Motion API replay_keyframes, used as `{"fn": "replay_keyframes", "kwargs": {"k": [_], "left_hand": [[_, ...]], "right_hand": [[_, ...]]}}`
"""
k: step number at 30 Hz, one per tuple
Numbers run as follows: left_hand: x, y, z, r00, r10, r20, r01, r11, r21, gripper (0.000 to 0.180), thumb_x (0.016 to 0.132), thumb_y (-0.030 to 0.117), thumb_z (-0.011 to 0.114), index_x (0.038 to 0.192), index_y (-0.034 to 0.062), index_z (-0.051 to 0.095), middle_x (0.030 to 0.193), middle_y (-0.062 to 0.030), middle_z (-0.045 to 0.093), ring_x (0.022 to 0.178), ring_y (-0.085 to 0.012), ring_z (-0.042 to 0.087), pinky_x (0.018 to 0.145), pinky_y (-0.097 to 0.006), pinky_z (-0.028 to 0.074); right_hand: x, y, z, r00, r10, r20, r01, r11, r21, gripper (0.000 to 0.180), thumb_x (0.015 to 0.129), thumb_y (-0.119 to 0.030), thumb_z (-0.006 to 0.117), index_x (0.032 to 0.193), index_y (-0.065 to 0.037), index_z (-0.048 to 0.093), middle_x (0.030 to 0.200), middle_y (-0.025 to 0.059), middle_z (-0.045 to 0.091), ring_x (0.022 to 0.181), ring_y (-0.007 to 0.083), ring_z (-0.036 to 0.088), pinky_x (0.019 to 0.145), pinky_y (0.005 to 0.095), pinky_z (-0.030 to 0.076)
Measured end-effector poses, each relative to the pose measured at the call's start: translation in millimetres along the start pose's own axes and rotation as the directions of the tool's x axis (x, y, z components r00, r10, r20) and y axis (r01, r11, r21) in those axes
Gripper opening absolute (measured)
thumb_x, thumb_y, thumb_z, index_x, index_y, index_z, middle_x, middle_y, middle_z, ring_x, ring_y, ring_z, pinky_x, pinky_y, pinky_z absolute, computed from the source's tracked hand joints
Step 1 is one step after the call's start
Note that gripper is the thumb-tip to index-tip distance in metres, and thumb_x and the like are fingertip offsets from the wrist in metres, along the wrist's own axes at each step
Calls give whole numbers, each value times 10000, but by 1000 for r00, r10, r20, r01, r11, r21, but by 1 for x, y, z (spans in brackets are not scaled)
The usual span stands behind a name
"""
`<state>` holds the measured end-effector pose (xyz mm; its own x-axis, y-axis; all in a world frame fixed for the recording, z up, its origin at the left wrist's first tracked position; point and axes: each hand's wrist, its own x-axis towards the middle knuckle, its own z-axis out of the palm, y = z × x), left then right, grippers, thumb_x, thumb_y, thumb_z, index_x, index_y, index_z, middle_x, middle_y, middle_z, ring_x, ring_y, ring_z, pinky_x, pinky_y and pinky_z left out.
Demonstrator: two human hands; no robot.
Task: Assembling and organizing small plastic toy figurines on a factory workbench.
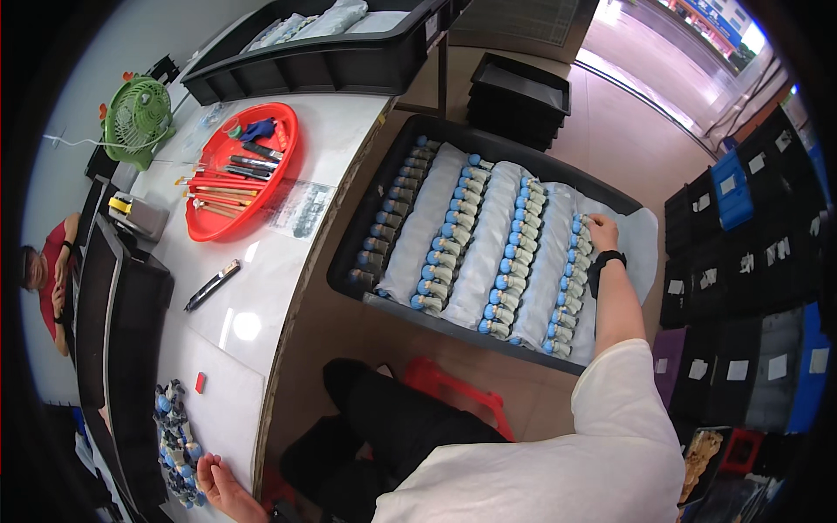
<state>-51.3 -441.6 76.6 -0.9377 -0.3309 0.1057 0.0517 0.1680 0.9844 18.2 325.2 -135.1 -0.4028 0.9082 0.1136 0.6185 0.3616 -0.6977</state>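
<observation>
Right hand (602, 232), fingers pinched on a figurine (579, 228), reaches into the black tray (384, 187); figurine rows run lengthwise between white sheets (485, 240). Left hand (220, 485), fingers loosely open, touches the figurine pile (177, 440) on the table (261, 288).

Blue-capped figurines (571, 288) lying in rows on white sheets inside black tray (349, 261).

There is just one view. The camera sits on the person's head and looks down. The picture is round, and straight edges bend near its rim. The black tray (488, 144) lies below in the middle, fairly near. The table (261, 288) runs down the left side. Floor shows at the top.
</observation>
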Motion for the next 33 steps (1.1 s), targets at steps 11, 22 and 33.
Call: {"fn": "replay_keyframes", "kwargs": {"k": [11, 22, 33], "left_hand": [[4, -8, -6, 996, -27, -82, 7, 972, -235, 158, 815, -3, 536, 970, -3, 563, 920, -58, 589, 841, -117, 547, 771, -229, 436], [-6, -9, -16, 1000, 3, 30, 10, 901, -434, 184, 828, -12, 522, 1009, -21, 555, 977, -78, 590, 911, -138, 561, 839, -271, 455], [-3, -14, -16, 993, 27, 114, 37, 851, -525, 177, 832, -9, 517, 1005, -22, 555, 977, -82, 587, 912, -138, 562, 845, -264, 451]], "right_hand": [[13, -75, 24, 932, -344, -118, 359, 921, 150, 291, 790, -5, 543, 1080, -21, 551, 975, 90, 604, 883, 154, 573, 800, 267, 446], [-344, -511, 44, -241, -906, 348, 486, 198, 851, 244, 762, -39, 590, 1002, -1, 575, 843, 102, 618, 776, 160, 592, 659, 258, 453], [-488, -585, 140, -513, -766, 387, 689, -98, 718, 555, 686, -96, 668, 1178, -7, 428, 946, 181, 590, 841, 255, 593, 736, 342, 484]]}}
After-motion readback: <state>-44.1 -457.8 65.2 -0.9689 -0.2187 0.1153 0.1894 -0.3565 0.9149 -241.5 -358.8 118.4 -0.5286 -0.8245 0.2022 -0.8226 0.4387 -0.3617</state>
